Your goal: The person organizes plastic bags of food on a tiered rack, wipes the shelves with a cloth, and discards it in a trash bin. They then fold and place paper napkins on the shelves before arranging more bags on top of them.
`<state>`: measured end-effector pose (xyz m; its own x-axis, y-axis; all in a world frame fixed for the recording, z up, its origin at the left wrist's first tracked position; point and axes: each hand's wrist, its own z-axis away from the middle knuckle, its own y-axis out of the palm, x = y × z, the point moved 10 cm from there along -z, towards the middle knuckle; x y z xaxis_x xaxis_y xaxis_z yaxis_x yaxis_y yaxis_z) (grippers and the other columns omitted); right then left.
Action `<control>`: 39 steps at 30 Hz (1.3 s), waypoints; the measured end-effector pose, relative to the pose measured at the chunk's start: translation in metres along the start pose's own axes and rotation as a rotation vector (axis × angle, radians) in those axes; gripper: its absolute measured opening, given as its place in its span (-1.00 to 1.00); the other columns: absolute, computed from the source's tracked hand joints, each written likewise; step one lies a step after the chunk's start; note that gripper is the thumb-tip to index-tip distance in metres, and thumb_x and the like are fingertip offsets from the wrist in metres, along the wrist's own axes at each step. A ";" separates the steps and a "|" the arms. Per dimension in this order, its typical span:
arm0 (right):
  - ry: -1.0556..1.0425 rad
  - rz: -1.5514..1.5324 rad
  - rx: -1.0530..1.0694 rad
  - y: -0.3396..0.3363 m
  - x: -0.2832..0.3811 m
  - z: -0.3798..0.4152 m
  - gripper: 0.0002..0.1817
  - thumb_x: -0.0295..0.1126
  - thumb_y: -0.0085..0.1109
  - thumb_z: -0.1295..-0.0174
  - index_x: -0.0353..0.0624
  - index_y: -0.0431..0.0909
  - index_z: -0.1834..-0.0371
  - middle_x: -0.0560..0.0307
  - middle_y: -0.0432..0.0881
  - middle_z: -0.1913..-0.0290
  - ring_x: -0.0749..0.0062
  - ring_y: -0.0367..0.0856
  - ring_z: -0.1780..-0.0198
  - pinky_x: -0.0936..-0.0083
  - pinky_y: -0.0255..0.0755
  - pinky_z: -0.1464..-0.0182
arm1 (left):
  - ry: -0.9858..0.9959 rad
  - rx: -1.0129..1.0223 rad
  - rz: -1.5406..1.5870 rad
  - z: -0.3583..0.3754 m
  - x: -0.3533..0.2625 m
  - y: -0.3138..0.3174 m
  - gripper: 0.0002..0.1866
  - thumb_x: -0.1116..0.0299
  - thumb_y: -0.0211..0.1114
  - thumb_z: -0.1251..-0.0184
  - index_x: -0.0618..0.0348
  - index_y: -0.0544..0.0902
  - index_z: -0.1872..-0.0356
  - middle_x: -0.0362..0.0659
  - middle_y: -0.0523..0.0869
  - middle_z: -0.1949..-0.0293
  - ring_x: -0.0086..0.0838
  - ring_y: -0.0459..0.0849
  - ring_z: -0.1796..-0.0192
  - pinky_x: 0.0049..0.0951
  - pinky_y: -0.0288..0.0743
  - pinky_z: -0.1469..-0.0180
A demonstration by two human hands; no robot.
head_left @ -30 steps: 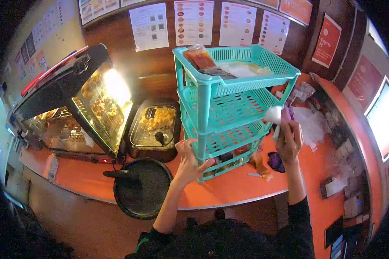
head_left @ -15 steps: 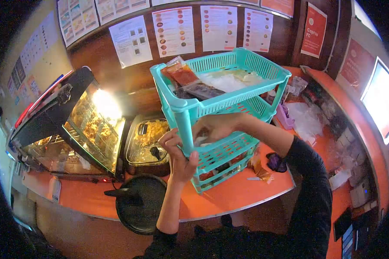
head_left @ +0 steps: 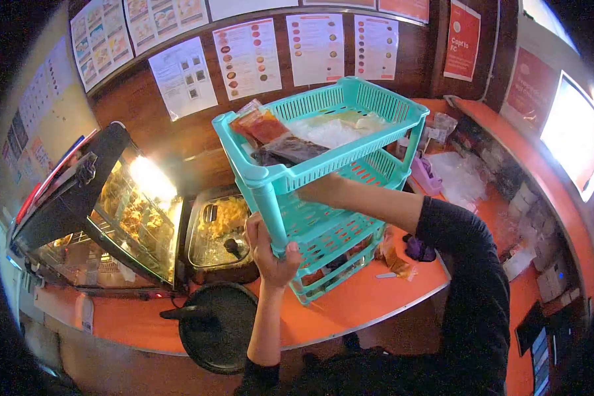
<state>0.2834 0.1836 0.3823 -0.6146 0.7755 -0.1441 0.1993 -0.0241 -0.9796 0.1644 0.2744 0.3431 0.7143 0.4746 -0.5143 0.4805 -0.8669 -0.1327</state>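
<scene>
A teal plastic tiered rack [head_left: 264, 198] stands on the orange counter, its baskets stacked on corner posts. My left hand [head_left: 272, 257] is wrapped round the front left post at the middle tier. Between the top basket and the middle tier, my right hand [head_left: 320, 190] reaches in from the right. Its fingers are hidden behind the post and the top basket's rim, so what it holds, if anything, does not show. A packet of red sauce [head_left: 263, 127], a packet of dark sauce [head_left: 290, 150] and clear plastic bags [head_left: 333, 132] lie in the top basket.
Left of the rack are a lit food warmer [head_left: 135, 211] and a tray of yellow food [head_left: 218, 228]. A black round lid [head_left: 221, 330] overhangs the counter's front edge. A brown packet [head_left: 397, 261] and a purple item [head_left: 417, 247] lie to the right.
My right hand has moved from the front left corner deeper into the gap beneath the top basket. My left hand has closed round the post. The view has shifted slightly.
</scene>
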 end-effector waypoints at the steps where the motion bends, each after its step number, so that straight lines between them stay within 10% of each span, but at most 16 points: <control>1: 0.028 -0.075 -0.105 0.007 -0.027 0.006 -0.50 -0.28 -0.02 -0.24 -0.13 0.39 -0.27 -0.13 0.50 -0.20 -0.02 0.44 -0.24 0.06 0.24 -0.29 | -0.007 -0.003 0.003 -0.001 -0.003 0.000 -0.41 0.03 0.25 0.00 0.29 0.53 0.02 0.02 0.48 0.05 -0.13 0.44 -0.01 -0.15 0.29 -0.11; 6: 0.143 -0.382 -0.270 0.013 -0.125 0.035 -0.49 -0.19 -0.11 -0.33 -0.15 0.36 -0.31 -0.14 0.35 -0.35 -0.07 0.32 -0.35 0.12 0.13 -0.40 | 0.043 0.001 -0.039 -0.013 -0.021 0.000 -0.49 0.14 0.46 0.14 0.24 0.60 0.16 -0.08 0.56 0.16 -0.17 0.53 0.09 -0.19 0.33 -0.03; 22: 0.124 0.065 -0.543 0.046 -0.167 0.090 -0.47 -0.10 0.03 -0.25 -0.18 0.44 -0.22 -0.26 0.44 -0.24 -0.09 0.38 -0.29 0.10 0.22 -0.35 | 0.021 -0.048 -0.064 -0.012 -0.025 0.000 -0.61 0.21 0.41 0.08 0.21 0.54 0.27 -0.04 0.58 0.19 -0.18 0.53 0.14 -0.24 0.25 0.00; 28: 0.007 -0.324 0.176 0.036 -0.038 0.061 -0.71 -0.21 0.06 -0.25 -0.10 0.61 0.08 -0.17 0.65 0.16 -0.07 0.62 0.13 0.14 0.49 0.07 | 0.021 -0.041 -0.053 -0.008 -0.023 0.002 -0.53 0.19 0.42 0.09 0.25 0.60 0.14 -0.04 0.61 0.14 -0.22 0.56 0.10 -0.26 0.24 0.00; 29: -0.127 -0.545 -0.133 0.016 -0.002 0.056 -0.68 -0.16 0.03 -0.27 -0.17 0.60 0.13 -0.22 0.64 0.18 -0.07 0.62 0.12 0.15 0.48 0.09 | 0.003 -0.044 -0.030 -0.007 -0.023 0.002 -0.53 0.18 0.41 0.07 0.26 0.59 0.14 -0.04 0.61 0.13 -0.21 0.56 0.09 -0.26 0.24 0.00; 33: -0.134 -0.163 -0.075 0.010 0.002 0.040 -0.54 -0.11 0.07 -0.23 -0.09 0.50 -0.14 -0.16 0.62 -0.01 0.02 0.62 0.00 0.14 0.48 0.00 | 0.003 -0.032 -0.054 -0.001 -0.017 -0.003 -0.54 0.15 0.37 -0.02 0.27 0.59 0.13 0.00 0.60 0.11 -0.17 0.55 0.07 -0.25 0.23 0.01; 36: 0.217 -0.353 -0.339 0.012 -0.111 0.073 -0.77 -0.19 0.10 -0.22 -0.04 0.67 0.28 -0.03 0.68 0.29 0.12 0.67 0.20 0.20 0.49 0.17 | 0.041 -0.068 -0.147 -0.001 -0.035 -0.010 -0.56 0.12 0.33 -0.07 0.27 0.58 0.15 0.01 0.60 0.11 -0.16 0.55 0.09 -0.24 0.22 0.01; 39: 0.139 -0.078 -0.479 0.001 -0.097 0.084 -0.79 -0.20 0.13 -0.18 -0.06 0.66 0.33 -0.04 0.68 0.33 0.08 0.66 0.25 0.20 0.48 0.19 | -0.004 -0.059 -0.193 0.001 -0.037 -0.010 -0.58 0.10 0.30 -0.09 0.28 0.56 0.23 0.00 0.58 0.17 -0.16 0.54 0.13 -0.23 0.21 0.04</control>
<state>0.2793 0.0548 0.3832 -0.5405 0.8411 -0.0210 0.5052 0.3044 -0.8076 0.1327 0.2648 0.3627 0.6040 0.6306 -0.4874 0.6373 -0.7493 -0.1798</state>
